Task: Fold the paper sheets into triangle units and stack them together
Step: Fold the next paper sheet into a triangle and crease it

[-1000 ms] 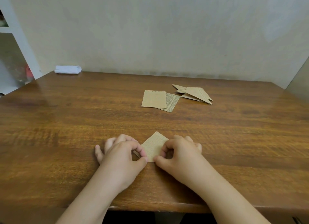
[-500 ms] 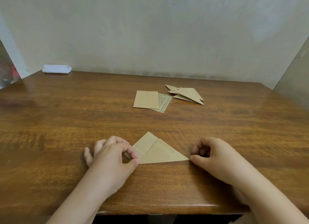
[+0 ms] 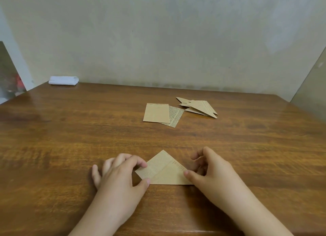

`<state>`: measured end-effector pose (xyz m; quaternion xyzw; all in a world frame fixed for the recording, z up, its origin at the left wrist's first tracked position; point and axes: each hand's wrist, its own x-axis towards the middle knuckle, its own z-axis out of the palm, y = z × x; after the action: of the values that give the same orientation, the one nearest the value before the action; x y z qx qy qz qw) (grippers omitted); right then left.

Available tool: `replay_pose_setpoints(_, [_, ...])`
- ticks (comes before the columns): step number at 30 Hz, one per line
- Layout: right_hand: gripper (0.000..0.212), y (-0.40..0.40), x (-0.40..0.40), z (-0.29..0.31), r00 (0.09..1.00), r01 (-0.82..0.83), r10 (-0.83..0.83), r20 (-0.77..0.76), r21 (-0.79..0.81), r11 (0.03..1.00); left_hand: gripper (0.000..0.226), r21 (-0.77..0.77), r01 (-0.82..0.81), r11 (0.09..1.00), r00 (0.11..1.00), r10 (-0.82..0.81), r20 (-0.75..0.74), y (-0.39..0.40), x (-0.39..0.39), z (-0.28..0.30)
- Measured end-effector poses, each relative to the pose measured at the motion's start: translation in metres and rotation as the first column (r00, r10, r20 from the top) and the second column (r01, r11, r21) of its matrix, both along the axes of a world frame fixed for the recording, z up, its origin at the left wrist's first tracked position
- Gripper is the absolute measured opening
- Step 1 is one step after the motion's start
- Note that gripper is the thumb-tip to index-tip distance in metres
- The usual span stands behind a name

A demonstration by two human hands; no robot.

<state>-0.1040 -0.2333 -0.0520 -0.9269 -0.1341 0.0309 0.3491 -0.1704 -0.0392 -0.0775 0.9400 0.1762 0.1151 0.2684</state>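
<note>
At the far left corner of the brown wooden table [image 3: 74,130] we see a small folded white cloth [image 3: 63,80] lying against the pale wall [image 3: 158,41]. Nearer to us, close to the front edge, our left hand [image 3: 120,175] rests on the tabletop with its fingers curled; the forefinger and thumb press down on the left corner of the tan paper triangle folded from printed newsprint [image 3: 165,170], one above and one below that corner. The triangle lies flat on the wood, its long edge toward us and its point away, with a fold line running down its middle. It sits between our two hands.

Beyond it, toward the middle of the table, two flat rectangular tan paper sheets [image 3: 158,113] lie overlapped: a plain one on top and a sheet covered in fine print showing from under its right side. Just to the right of these is a loose pile of finished tan folded triangle units [image 3: 201,107], their points fanning left and right, apart from the flat sheets.

Our right hand [image 3: 210,172] meets the right corner of the near triangle. Its thumb tip presses on the paper while the other fingers are loosely curled above the corner; we cannot tell whether they touch the paper.
</note>
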Motion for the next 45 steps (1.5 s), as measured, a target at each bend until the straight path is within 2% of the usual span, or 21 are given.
replay_pose_setpoints(2, [0.029, 0.005, -0.001, 0.0, 0.995, 0.014, 0.005, 0.095, -0.194, 0.981, 0.02, 0.001, 0.014, 1.0, 1.0, -0.014, -0.004, 0.0, 0.0, 0.001])
replay_pose_setpoints(3, [0.034, 0.009, -0.001, 0.0, 0.994, 0.013, 0.014, 0.106, -0.242, 0.97, 0.021, 0.005, 0.017, 1.0, 1.0, -0.017, -0.007, 0.0, 0.001, 0.001])
replay_pose_setpoints(7, [0.041, 0.021, -0.001, 0.003, 0.999, -0.05, 0.044, -0.03, -0.238, 0.97, 0.023, 0.022, 0.017, 1.0, 1.0, -0.016, -0.019, -0.002, 0.001, 0.002])
replay_pose_setpoints(11, [0.029, 0.02, -0.001, 0.006, 0.994, -0.073, 0.059, -0.09, -0.162, 0.984, 0.025, 0.036, 0.026, 0.999, 0.999, -0.026, -0.019, -0.002, 0.001, 0.002])
replay_pose_setpoints(16, [0.013, 0.015, -0.004, 0.006, 0.992, -0.091, 0.094, -0.084, 0.049, 0.995, 0.037, 0.041, 0.02, 0.999, 0.999, -0.019, -0.037, -0.001, 0.003, 0.003])
replay_pose_setpoints(21, [0.018, 0.006, 0.002, 0.008, 0.985, -0.035, 0.063, -0.163, 0.174, 0.984, 0.05, 0.049, 0.034, 0.998, 0.999, -0.033, -0.027, -0.001, 0.002, 0.004])
replay_pose_setpoints(23, [0.026, 0.002, 0.004, 0.012, 0.972, -0.04, 0.1, -0.211, 0.27, 0.962, 0.052, 0.047, 0.071, 0.996, 0.997, -0.07, -0.022, -0.001, 0.001, 0.006])
replay_pose_setpoints(26, [0.044, -0.003, 0.007, 0.018, 0.969, -0.129, 0.189, -0.161, 0.323, 0.938, 0.057, -0.129, 0.169, 0.977, 0.983, -0.157, 0.099, 0.005, 0.004, 0.016])
replay_pose_setpoints(28, [0.055, -0.005, 0.012, 0.025, 0.973, -0.187, 0.22, -0.072, 0.312, 0.931, 0.064, -0.252, 0.261, 0.932, 0.954, -0.21, 0.212, 0.009, 0.012, 0.029])
replay_pose_setpoints(31, [0.063, -0.007, 0.023, 0.042, 0.961, -0.268, 0.277, 0.01, 0.289, 0.919, 0.067, -0.339, 0.42, 0.842, 0.899, -0.333, 0.285, 0.013, 0.034, 0.055])
replay_pose_setpoints(33, [0.066, -0.004, 0.03, 0.053, 0.945, -0.322, 0.326, 0.03, 0.256, 0.911, 0.056, -0.318, 0.494, 0.809, 0.864, -0.417, 0.281, 0.012, 0.052, 0.072])
replay_pose_setpoints(35, [0.067, 0.0, 0.037, 0.061, 0.937, -0.347, 0.346, 0.048, 0.26, 0.901, 0.032, -0.321, 0.538, 0.779, 0.841, -0.475, 0.257, 0.009, 0.068, 0.083])
replay_pose_setpoints(37, [0.068, 0.005, 0.047, 0.066, 0.951, -0.31, 0.287, 0.117, 0.33, 0.892, 0.015, -0.348, 0.538, 0.768, 0.842, -0.473, 0.259, 0.007, 0.079, 0.086])
replay_pose_setpoints(38, [0.068, 0.007, 0.052, 0.066, 0.963, -0.269, 0.232, 0.139, 0.415, 0.869, 0.013, -0.381, 0.518, 0.766, 0.855, -0.442, 0.272, 0.006, 0.084, 0.084])
replay_pose_setpoints(41, [0.058, 0.013, 0.063, 0.058, 0.989, -0.119, 0.143, 0.028, 0.722, 0.682, 0.011, -0.58, 0.384, 0.718, 0.923, -0.276, 0.269, 0.003, 0.091, 0.074])
replay_pose_setpoints(43, [0.042, 0.019, 0.068, 0.046, 0.988, -0.065, 0.149, -0.05, 0.733, 0.677, 0.012, -0.728, 0.305, 0.614, 0.952, -0.215, 0.217, 0.001, 0.091, 0.065])
replay_pose_setpoints(45, [0.019, 0.023, 0.069, 0.033, 0.984, -0.037, 0.15, -0.098, 0.706, 0.707, 0.011, -0.792, 0.238, 0.562, 0.966, -0.218, 0.135, 0.001, 0.089, 0.054])
